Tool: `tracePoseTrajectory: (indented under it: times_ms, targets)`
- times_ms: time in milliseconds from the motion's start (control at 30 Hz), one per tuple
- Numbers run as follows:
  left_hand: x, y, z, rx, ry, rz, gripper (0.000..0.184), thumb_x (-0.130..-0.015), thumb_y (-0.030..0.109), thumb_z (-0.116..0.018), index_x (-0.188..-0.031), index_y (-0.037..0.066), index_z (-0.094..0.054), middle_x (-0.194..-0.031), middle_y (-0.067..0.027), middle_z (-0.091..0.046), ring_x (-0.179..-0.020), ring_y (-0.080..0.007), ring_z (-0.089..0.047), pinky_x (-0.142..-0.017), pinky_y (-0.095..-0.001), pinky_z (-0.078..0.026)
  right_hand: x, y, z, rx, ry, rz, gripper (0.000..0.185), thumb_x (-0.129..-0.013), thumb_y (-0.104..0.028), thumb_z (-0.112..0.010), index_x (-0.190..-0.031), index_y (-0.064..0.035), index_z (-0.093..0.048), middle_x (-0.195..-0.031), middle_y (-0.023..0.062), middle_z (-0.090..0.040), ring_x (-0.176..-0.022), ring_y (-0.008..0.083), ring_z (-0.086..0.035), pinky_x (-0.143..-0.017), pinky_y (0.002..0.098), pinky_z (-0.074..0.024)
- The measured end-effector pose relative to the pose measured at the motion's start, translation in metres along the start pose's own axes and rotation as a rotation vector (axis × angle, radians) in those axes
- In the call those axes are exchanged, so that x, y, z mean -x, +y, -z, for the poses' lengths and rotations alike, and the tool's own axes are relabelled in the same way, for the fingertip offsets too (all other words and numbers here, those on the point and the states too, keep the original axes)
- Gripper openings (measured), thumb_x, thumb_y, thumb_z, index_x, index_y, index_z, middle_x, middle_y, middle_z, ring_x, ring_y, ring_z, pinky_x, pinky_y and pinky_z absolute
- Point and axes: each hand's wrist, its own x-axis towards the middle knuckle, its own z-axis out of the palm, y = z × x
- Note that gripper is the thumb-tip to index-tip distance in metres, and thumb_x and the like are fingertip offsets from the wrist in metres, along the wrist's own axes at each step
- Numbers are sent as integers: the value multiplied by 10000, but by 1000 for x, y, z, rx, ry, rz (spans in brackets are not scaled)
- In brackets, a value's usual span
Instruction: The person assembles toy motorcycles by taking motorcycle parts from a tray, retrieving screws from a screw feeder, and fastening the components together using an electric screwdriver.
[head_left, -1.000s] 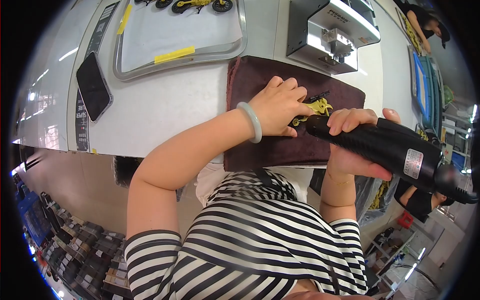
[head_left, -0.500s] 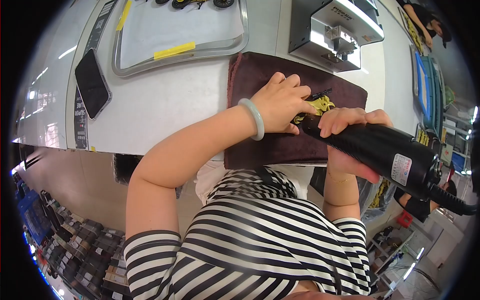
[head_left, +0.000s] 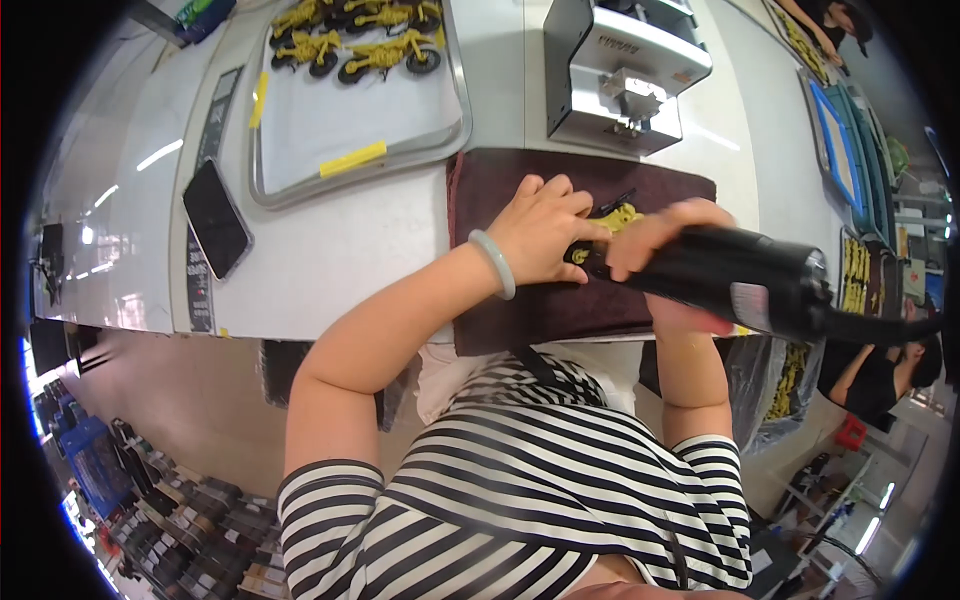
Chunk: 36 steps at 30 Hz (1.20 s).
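Clock datum: bike at centre, 12 o'clock at the top of the head view.
Bike: yellow, on the mat, between my two hands; partly hidden by them.
Left hand: at 9 o'clock, fingers bent, index fingertip touching the bike. I cannot tell whether the thumb closes on it.
Right hand: at 4 o'clock, fingers wrapped around the black tool; blurred.
Tool: body slants out toward 4 o'clock, cable leaving its outer end. Its inner end is just beside the bike; contact cannot be told.
Mat edges: 12 o'clock edge runs just below the machine; 6 o'clock edge lies near my torso, along the front of the bench.
Tray: at 10 o'clock, its nearest rim close to the mat's upper corner; a group of yellow bikes occupies the far end.
Phone: at 9 o'clock, well apart from the mat, with a broad stretch of white bench between.
Working room: tightest toward 12 o'clock, below the machine; wider toward 7 o'clock, where mat surface shows below my left wrist.
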Motion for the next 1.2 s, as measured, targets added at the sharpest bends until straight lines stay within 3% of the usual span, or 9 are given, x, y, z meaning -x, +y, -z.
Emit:
tracePoseTrajectory:
  times_ms: [133,367,500,600,767,833,900,1000,1200]
  targets:
    - [1,-4,-9,4,76,-44,410,-562,341,-757,-941,222,-653,-847,28,-482,-862,-166,-438,-758,-321,-301,11,-41,15,-97,352,422,965,-667,-773,-428,-1278,-48,-250,-670,79,-483,-511,193,-477,-496,333,-408]
    - [37,26,88,41,42,-5,276,-602,292,-656,-852,176,-666,-786,11,-510,-807,-164,-479,-753,-330,-304,50,-21,97,146,781,209,853,-708,-737,-433,-1239,-77,-332,-753,98,-526,-593,203,-494,-611,342,-436]
    - [137,35,169,307,-153,186,280,-597,169,-671,-869,104,-659,-805,-42,-586,-797,-211,-539,-734,-312,-385,65,10,126,-19,882,188,778,-727,-693,-474,-1212,-95,-364,-753,83,-514,-670,202,-490,-651,336,-431]
    - [218,52,190,318,-236,700,312,-605,107,-676,-911,49,-649,-860,-73,-596,-811,-221,-546,-749,-317,-427,69,15,134,-21,909,190,680,-771,-599,-523,-1211,-105,-365,-739,74,-499,-634,191,-471,-619,317,-415]
    - [302,39,172,50,57,976,371,-645,192,-722,-989,78,-645,-880,-59,-589,-805,-185,-537,-746,-278,-431,66,12,123,-7,932,243,652,-808,-513,-542,-1215,-45,-341,-707,77,-492,-586,166,-463,-590,303,-412]
    - [284,19,169,3,310,1134,288,-707,181,-689,-967,64,-646,-867,-72,-598,-822,-183,-546,-770,-286,-426,65,6,111,23,877,279,660,-808,-490,-557,-1224,-35,-322,-705,81,-491,-580,165,-467,-581,301,-418]
    - [219,-4,165,-79,499,889,214,-735,149,-648,-930,62,-648,-826,-69,-602,-810,-199,-550,-752,-304,-429,62,1,99,85,758,337,690,-809,-430,-591,-1249,-10,-264,-708,92,-488,-571,163,-480,-564,298,-437]
    - [135,-79,147,-456,394,601,231,-730,151,-584,-955,142,-637,-931,-42,-595,-933,-233,-525,-805,-368,-400,63,-1,94,113,656,366,685,-817,-407,-591,-1259,-10,-249,-731,100,-489,-584,166,-491,-577,297,-442]
    - [9,-182,131,-745,25,796,514,-632,158,-644,-1132,233,-548,-1133,-11,-555,-1038,-257,-501,-854,-442,-387,88,15,131,-88,1058,168,479,-868,-93,-516,-1279,-91,-271,-788,85,-511,-675,168,-518,-666,340,-485]
